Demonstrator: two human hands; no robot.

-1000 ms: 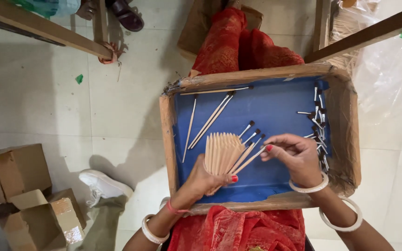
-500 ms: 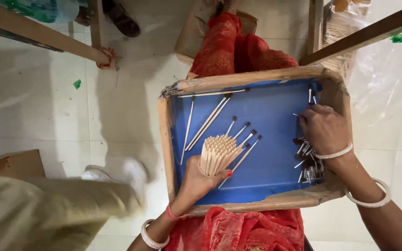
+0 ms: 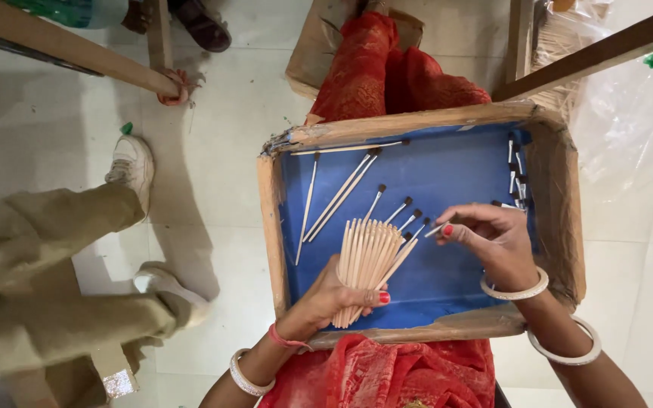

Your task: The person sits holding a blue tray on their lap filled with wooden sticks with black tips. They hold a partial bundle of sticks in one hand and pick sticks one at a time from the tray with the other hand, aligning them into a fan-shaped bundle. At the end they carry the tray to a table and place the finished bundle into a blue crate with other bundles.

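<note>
The left hand [image 3: 325,302] clasps a fanned bundle of thin wooden sticks [image 3: 368,257], its grip closed around the lower ends with the thumb pressed across the front. The bundle rises from the palm and spreads towards the upper right, so most of its length stands clear above the fingers, over the blue floor of a shallow cardboard tray [image 3: 273,227] that rests across the person's lap.

The right hand [image 3: 493,238] sits just beside the top of the fan, to its right. Its thumb and forefinger pinch narrowly on one dark-tipped stick [image 3: 434,230], whose free end points left and down towards the bundle; the stick lies at the very front of the fingertips, and whether it touches the fan cannot be told. The other fingers curl loosely inwards.

More loose dark-tipped sticks [image 3: 341,193] lie scattered on the blue lining in the tray's upper left, well apart from both hands, and a small cluster of sticks [image 3: 515,170] lies against the right wall, just above the right hand.

White bangles circle both wrists. On the tiled floor to the left, another person's legs in olive trousers end in white shoes [image 3: 131,162]
</note>
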